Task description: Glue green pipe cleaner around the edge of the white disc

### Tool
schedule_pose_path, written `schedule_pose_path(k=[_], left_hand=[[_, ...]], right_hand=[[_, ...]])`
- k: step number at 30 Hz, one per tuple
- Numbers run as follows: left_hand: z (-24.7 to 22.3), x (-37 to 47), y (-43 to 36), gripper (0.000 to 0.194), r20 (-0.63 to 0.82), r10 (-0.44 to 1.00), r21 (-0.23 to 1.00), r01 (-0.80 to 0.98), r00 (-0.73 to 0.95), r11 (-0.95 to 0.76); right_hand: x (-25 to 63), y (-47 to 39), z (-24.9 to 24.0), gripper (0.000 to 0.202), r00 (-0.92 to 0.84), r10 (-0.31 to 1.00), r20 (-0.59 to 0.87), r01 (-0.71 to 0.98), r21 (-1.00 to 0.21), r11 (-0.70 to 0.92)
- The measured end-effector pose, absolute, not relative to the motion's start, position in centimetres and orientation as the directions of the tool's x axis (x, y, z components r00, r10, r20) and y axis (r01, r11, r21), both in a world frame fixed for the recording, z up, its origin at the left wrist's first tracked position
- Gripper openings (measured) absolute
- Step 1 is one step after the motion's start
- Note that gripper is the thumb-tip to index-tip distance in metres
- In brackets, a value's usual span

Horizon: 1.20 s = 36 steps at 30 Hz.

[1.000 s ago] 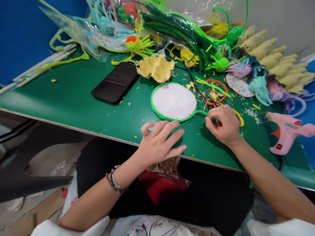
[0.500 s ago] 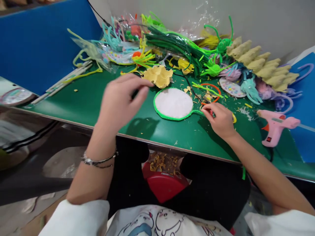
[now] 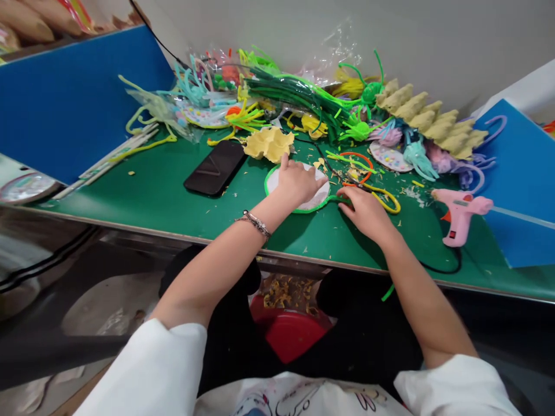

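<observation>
A round white disc [image 3: 274, 180] edged with green pipe cleaner lies flat on the green table [image 3: 173, 216]. My left hand [image 3: 299, 184] rests over the disc with its fingers spread, hiding much of it. Near the disc's right side, my right hand [image 3: 364, 209] has its thumb and fingers closed on the green pipe cleaner [image 3: 333, 198] that trails from the edging. A torn piece of yellow egg carton [image 3: 269, 143] sits just behind my left hand. Left of it lies a dark phone [image 3: 214, 169].
A pink hot glue gun [image 3: 462, 214] stands at the right, its cord on the table. Yellow-handled scissors [image 3: 388, 199] lie beside my right hand. Bagged green pipe cleaners [image 3: 286, 89] and an egg carton strip [image 3: 429, 115] line the back. Blue panels [image 3: 82, 98] flank the table.
My left hand has moved right and down onto the disc from the left of it. The phone now shows where that hand was. My right hand stays at the green pipe cleaner.
</observation>
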<state>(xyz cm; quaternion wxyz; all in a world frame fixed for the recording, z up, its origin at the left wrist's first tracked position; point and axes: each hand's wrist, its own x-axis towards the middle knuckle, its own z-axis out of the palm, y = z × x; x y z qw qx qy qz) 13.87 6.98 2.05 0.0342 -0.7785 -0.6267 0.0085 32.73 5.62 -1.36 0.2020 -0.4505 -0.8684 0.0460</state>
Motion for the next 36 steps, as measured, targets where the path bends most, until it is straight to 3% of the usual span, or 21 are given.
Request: schedule_pose_path(k=[9,22,26,30,36], left_hand=[[2.2,12.7,7.2,0.055,-0.069,0.953,-0.040,0.953,0.296,-0.299],[3.3,10.6,2.2,0.050,-0.212,0.873,0.011,0.894,0.439,-0.447],[3.4,10.4,2.1,0.057,-0.190,0.870,0.029,0.888,0.456,-0.459],[3.0,10.1,2.0,0.051,-0.170,0.869,0.045,0.884,0.465,-0.465],[2.7,10.1,1.6,0.060,-0.159,0.870,0.030,0.884,0.466,-0.467]], right_hand=[[32.4,4.3,-0.5,0.013,-0.489,0.836,0.250,0.768,-0.330,0.548],[31.3,0.5,1.9,0.006,-0.613,0.786,0.082,0.666,-0.482,0.569],[30.8,0.7,1.3,0.007,-0.589,0.802,0.098,0.683,-0.469,0.560],[30.6,0.6,0.7,0.010,-0.584,0.800,0.138,0.691,-0.432,0.579],[30.2,0.3,0.1,0.011,-0.594,0.760,0.262,0.704,-0.288,0.649]])
